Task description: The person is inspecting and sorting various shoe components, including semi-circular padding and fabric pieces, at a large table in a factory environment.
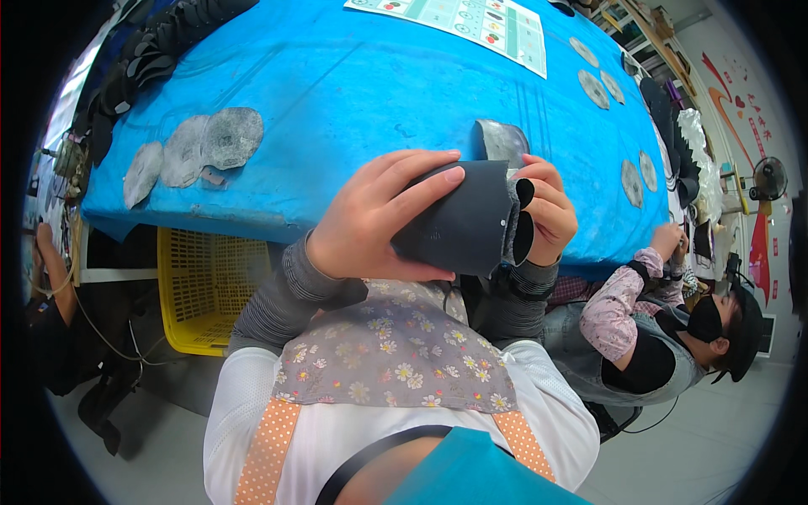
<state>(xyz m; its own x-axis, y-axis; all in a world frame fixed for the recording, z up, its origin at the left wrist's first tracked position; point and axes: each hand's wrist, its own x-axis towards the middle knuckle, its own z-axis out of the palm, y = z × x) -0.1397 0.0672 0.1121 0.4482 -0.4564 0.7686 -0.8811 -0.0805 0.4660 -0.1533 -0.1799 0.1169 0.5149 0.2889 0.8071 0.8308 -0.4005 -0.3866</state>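
My left hand is closed on a black, smooth-faced curved piece, its fingers along the top and its thumb beneath. At its right side the piece shows a fuzzy grey edge and two curled black ends. Round that edge the fingers of my right hand are bent, gripping it; some fingertips are hidden behind the piece. Both hands are in front of my body, by the near edge of the blue-covered table. Just beyond them a dark, shiny curved piece lies on the cover.
Grey round pads lie at the table's left, and more pads at the right. Black curved pieces line the far left edge. A printed sheet lies at the back. Below is a yellow basket. A masked co-worker sits right.
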